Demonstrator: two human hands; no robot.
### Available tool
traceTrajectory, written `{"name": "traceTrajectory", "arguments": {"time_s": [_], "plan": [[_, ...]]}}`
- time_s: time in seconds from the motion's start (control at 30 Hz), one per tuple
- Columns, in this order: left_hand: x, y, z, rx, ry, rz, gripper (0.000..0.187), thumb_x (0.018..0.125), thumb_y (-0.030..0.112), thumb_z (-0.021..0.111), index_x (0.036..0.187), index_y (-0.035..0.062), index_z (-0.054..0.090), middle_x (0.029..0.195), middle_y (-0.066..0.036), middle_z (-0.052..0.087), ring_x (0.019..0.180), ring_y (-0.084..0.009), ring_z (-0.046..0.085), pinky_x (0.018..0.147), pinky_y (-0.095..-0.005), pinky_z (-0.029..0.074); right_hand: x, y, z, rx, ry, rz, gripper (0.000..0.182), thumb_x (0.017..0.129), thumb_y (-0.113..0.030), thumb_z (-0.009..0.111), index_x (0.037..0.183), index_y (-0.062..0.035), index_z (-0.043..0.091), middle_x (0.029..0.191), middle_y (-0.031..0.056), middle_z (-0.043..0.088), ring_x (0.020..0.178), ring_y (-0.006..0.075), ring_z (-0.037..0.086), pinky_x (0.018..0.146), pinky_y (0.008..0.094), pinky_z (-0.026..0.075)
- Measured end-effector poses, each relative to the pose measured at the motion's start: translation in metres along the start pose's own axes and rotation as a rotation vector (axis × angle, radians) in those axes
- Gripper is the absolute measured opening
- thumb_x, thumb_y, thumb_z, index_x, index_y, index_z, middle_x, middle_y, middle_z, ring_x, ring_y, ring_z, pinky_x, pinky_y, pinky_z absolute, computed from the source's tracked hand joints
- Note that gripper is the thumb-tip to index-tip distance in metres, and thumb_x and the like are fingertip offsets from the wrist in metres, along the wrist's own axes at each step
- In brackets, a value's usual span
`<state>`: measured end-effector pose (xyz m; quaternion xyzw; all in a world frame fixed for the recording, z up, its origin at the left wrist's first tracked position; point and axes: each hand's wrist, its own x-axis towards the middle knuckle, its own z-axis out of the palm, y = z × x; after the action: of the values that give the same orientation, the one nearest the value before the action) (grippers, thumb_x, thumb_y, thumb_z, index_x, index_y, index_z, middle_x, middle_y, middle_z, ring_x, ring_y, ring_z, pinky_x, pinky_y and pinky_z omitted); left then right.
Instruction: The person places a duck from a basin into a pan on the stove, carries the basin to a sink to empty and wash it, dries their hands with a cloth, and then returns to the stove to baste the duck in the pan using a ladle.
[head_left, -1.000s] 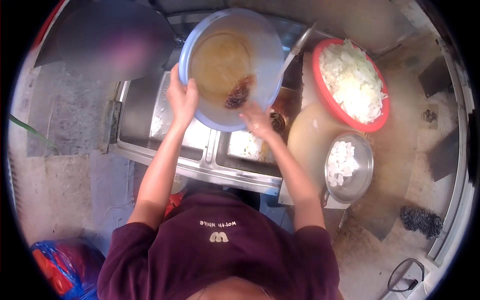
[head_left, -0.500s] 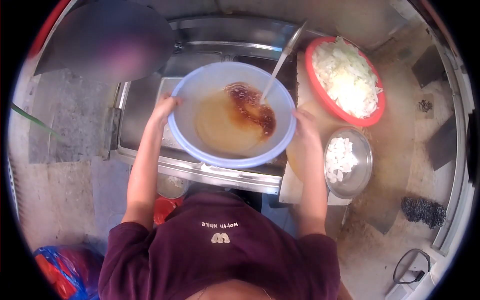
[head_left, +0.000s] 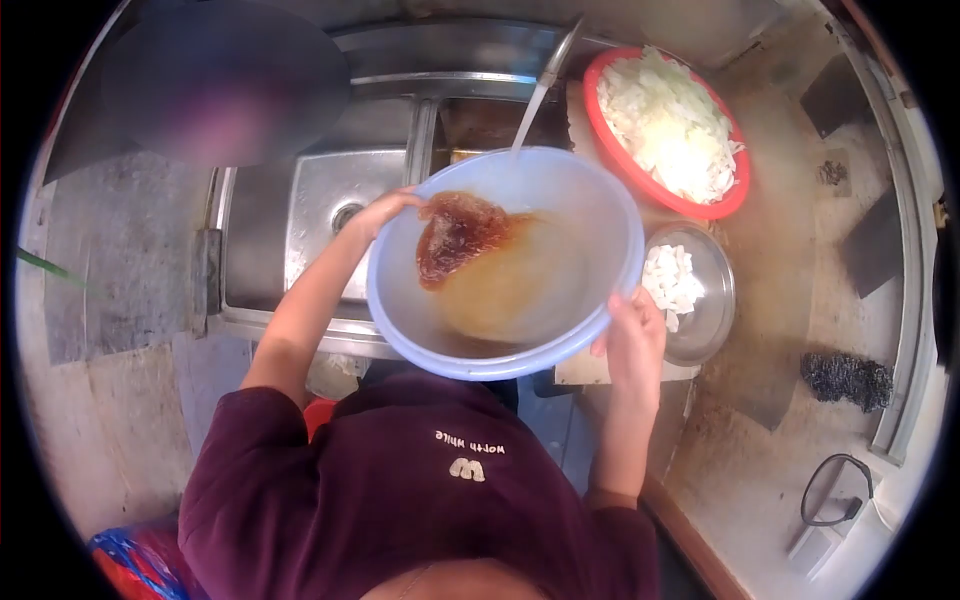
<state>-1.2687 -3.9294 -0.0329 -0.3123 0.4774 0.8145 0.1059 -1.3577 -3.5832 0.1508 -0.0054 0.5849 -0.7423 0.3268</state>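
A single camera, worn on the person's head, looks forward and steeply down from above the shirt (head_left: 410, 500), which fills the bottom of the view. The sink (head_left: 320, 190) lies toward the top, farther off. The basin (head_left: 590, 235), nearer, sits around the middle. The wide, rounded view bends straight edges and leaves dark corners.

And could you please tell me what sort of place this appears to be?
It looks like a kitchen or food-preparation area, though whether home or commercial I can't tell. The metal sink, the red basin heaped with cut pale vegetables and the metal bowl of white pieces suggest it.
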Motion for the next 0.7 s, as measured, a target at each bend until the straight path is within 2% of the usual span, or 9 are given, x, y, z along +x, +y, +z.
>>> {"name": "traceTrajectory", "arguments": {"time_s": [0.1,0.2,0.3,0.4,0.47,0.53,0.6,0.7], "plan": [[0.030,0.003,0.026,0.079,-0.018,0.066,0.039,0.080,0.033,0.053,0.106,0.0032,0.052,0.104,-0.010,0.054,0.094,-0.0186,0.052,0.082,-0.0304,0.041,-0.019,-0.004,0.018,-0.107,-0.004,-0.058,0.014,0.078,-0.011,0.059,0.081,-0.0028,0.048,0.063,0.0066,0.055,0.040,0.0103,0.048,0.035,0.0196,0.036],[0.074,-0.008,0.041,0.093,0.148,0.069,0.049,0.080,0.044,0.050,0.106,0.0025,0.053,0.105,-0.011,0.054,0.094,-0.0190,0.052,0.081,-0.0310,0.041,-0.022,-0.014,0.042,-0.142,-0.052,-0.045,0.010,0.078,-0.007,0.057,0.081,-0.0022,0.048,0.059,0.0054,0.054,0.041,0.0101,0.049,0.039,0.0192,0.037],[0.115,-0.021,0.057,0.273,0.260,0.097,0.053,0.081,0.045,0.046,0.106,-0.0013,0.052,0.102,-0.013,0.055,0.092,-0.0211,0.053,0.081,-0.0313,0.041,-0.020,-0.022,0.061,-0.118,-0.056,-0.068,0.008,0.078,-0.006,0.056,0.080,-0.0014,0.049,0.060,0.0059,0.055,0.043,0.0108,0.050,0.040,0.0192,0.038],[0.147,-0.020,0.089,0.480,0.224,0.069,0.050,0.083,0.041,0.041,0.108,-0.0012,0.051,0.100,-0.014,0.056,0.092,-0.0235,0.053,0.079,-0.0330,0.041,-0.019,-0.021,0.074,-0.094,-0.069,-0.073,0.007,0.078,-0.005,0.056,0.079,-0.0013,0.051,0.061,0.0064,0.054,0.043,0.0117,0.050,0.041,0.0202,0.039],[0.151,0.009,0.135,0.533,0.460,0.078,0.043,0.082,0.033,0.040,0.108,0.0007,0.051,0.101,-0.014,0.056,0.091,-0.0240,0.053,0.077,-0.0341,0.042,-0.017,-0.022,0.079,-0.086,-0.069,-0.048,0.007,0.078,-0.005,0.057,0.078,-0.0012,0.051,0.061,0.0061,0.054,0.042,0.0119,0.050,0.041,0.0205,0.039],[0.176,0.029,0.150,0.336,0.261,0.169,0.038,0.086,0.029,0.037,0.107,0.0020,0.052,0.104,-0.012,0.055,0.099,-0.0213,0.048,0.081,-0.0355,0.039,-0.011,-0.021,0.082,-0.068,-0.070,-0.038,0.007,0.077,-0.005,0.057,0.077,-0.0012,0.051,0.060,0.0059,0.054,0.041,0.0120,0.049,0.041,0.0204,0.038],[0.163,0.063,0.165,0.010,0.100,0.109,0.037,0.086,0.029,0.036,0.103,0.0027,0.054,0.101,-0.011,0.056,0.095,-0.0215,0.050,0.082,-0.0343,0.039,0.000,-0.014,0.081,-0.041,-0.072,-0.037,0.008,0.076,-0.005,0.058,0.076,-0.0014,0.050,0.060,0.0058,0.054,0.040,0.0118,0.048,0.040,0.0201,0.037],[0.148,0.081,0.187,0.231,0.196,0.409,0.038,0.087,0.031,0.033,0.096,0.0029,0.058,0.096,-0.010,0.058,0.089,-0.0206,0.053,0.081,-0.0319,0.039,0.027,0.002,0.075,-0.023,-0.106,-0.074,0.009,0.075,-0.005,0.058,0.073,-0.0024,0.050,0.058,0.0059,0.053,0.038,0.0116,0.047,0.038,0.0197,0.035]]}}
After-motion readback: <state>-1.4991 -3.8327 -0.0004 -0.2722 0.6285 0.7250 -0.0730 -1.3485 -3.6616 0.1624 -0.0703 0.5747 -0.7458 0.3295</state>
